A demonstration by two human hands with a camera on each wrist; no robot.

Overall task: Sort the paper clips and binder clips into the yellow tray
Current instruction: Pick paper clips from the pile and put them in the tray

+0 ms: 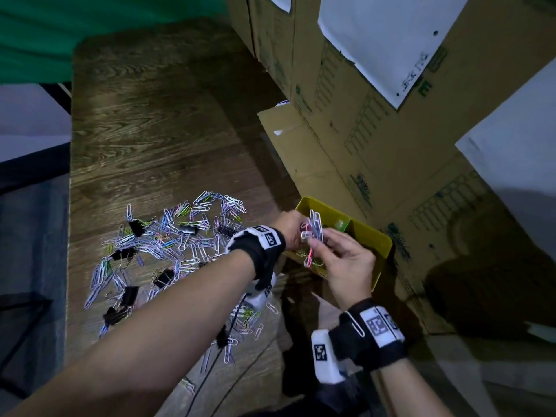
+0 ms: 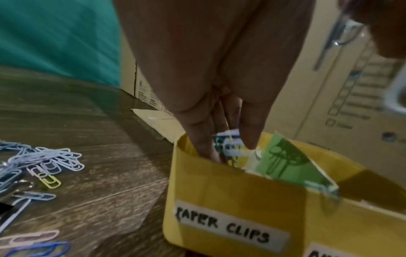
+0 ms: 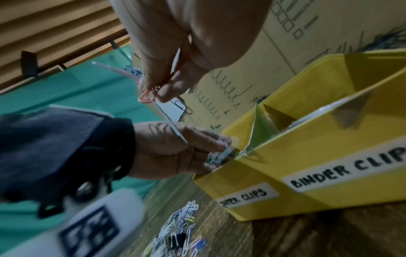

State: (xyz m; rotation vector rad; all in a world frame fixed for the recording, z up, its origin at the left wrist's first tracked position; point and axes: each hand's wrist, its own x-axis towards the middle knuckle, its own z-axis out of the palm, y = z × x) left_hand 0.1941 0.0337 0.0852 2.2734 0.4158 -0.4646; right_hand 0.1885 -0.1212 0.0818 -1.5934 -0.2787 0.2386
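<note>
The yellow tray (image 1: pixel 379 239) stands at the table's right, labelled PAPER CLIPS and BINDER CLIPS, with a green card divider (image 2: pixel 285 163) inside. My left hand (image 1: pixel 303 228) holds a bunch of pale paper clips (image 1: pixel 316 225) over the paper-clip compartment (image 2: pixel 215 187), its fingertips dipping inside the rim. My right hand (image 1: pixel 313 243) pinches a pink paper clip (image 3: pixel 146 98) just above the left hand (image 3: pixel 175 149). A large pile of paper clips (image 1: pixel 180 236) mixed with black binder clips (image 1: pixel 136 227) lies on the wooden table (image 1: pixel 156 130) to the left.
Cardboard boxes (image 1: pixel 391 130) stand close behind and to the right of the tray, with a loose flap (image 1: pixel 288 136) on the table. The table's left edge (image 1: pixel 70 182) drops off. A stray paper clip (image 1: pixel 355 323) hangs on my right wrist strap.
</note>
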